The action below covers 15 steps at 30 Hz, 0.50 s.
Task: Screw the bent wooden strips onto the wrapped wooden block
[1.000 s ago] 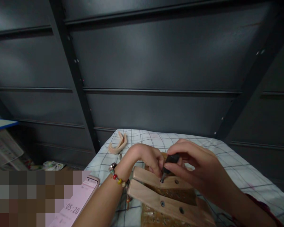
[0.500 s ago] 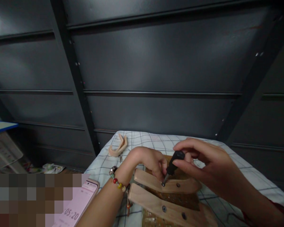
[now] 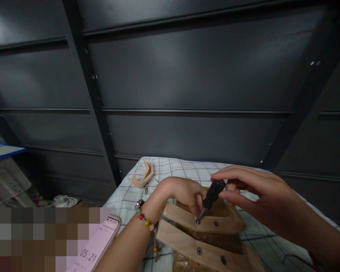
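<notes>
A screwdriver point(image 3: 214, 193) with a black handle leans to the right, its metal tip at a screw in the farther bent wooden piece point(image 3: 181, 216). My right hand point(image 3: 252, 189) has the handle's top between thumb and fingers. With curled fingers, my left hand point(image 3: 187, 190) rests at that piece's far edge, close to the tip; its fingertips are partly hidden. A nearer wooden piece point(image 3: 184, 238), with a dark screw and a hole, lies alongside. Both sit on a brown, tape-wrapped block point(image 3: 184, 262).
Another curved wooden piece point(image 3: 144, 177) lies at the far left of the checked cloth point(image 3: 175, 164), with small screws point(image 3: 146, 189) beside it. A phone point(image 3: 102, 241) showing a timer is at lower left. Behind rises a dark metal wall point(image 3: 187, 75).
The screwdriver's handle has turned slightly, and my right fingers have loosened and shifted round its top. My left hand stays at the wooden piece. The whole view has drifted slightly.
</notes>
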Each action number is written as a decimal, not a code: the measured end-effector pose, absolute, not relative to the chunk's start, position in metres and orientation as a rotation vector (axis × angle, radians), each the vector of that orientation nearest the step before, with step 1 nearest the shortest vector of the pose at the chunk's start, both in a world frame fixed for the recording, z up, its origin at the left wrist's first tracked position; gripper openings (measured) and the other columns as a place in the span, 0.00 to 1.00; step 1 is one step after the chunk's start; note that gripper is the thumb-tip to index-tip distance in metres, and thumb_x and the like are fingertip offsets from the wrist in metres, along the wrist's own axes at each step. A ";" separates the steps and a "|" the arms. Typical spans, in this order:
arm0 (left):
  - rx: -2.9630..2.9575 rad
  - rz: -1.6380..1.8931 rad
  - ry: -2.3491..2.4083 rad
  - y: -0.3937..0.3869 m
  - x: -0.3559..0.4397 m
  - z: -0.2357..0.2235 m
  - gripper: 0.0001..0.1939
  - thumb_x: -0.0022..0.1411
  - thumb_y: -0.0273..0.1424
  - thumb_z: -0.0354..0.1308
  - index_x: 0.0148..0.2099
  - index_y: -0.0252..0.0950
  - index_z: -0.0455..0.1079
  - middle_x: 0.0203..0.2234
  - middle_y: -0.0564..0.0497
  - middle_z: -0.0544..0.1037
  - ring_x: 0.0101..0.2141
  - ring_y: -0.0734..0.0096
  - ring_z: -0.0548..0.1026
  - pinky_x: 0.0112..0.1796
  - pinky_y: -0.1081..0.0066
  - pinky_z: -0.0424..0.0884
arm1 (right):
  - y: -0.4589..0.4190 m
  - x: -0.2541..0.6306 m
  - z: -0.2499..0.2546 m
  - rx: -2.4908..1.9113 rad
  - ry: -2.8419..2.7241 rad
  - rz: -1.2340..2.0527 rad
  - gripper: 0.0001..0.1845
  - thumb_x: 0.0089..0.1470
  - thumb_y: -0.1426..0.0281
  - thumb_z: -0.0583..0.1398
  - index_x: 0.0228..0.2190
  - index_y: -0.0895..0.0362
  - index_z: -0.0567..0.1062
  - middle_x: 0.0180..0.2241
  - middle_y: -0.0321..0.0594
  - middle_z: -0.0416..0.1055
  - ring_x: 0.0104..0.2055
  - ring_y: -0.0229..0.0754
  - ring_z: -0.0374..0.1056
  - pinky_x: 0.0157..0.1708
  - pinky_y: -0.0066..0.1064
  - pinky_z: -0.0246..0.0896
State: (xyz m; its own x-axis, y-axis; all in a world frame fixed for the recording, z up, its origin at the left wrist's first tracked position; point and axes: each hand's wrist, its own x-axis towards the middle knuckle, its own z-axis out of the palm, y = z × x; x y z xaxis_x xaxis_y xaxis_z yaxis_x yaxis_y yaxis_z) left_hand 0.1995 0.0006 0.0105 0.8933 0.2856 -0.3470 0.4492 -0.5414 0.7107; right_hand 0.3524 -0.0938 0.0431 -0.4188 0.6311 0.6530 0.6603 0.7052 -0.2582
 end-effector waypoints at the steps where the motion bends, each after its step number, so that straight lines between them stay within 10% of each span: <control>1: 2.177 -0.241 0.533 0.000 0.200 0.011 0.12 0.42 0.17 0.58 0.32 0.32 0.63 0.25 0.56 0.68 0.27 0.76 0.67 0.28 0.77 0.63 | -0.094 0.352 0.043 -0.976 -2.156 -0.040 0.10 0.46 0.78 0.56 0.33 0.56 0.69 0.23 0.36 0.70 0.21 0.35 0.63 0.21 0.27 0.59; 15: 2.215 -0.189 0.440 0.005 0.199 0.006 0.11 0.42 0.20 0.58 0.31 0.33 0.62 0.24 0.57 0.68 0.27 0.75 0.67 0.28 0.76 0.63 | -0.099 0.344 0.038 -1.009 -2.083 0.153 0.07 0.45 0.76 0.57 0.30 0.55 0.67 0.20 0.32 0.65 0.19 0.34 0.62 0.21 0.27 0.59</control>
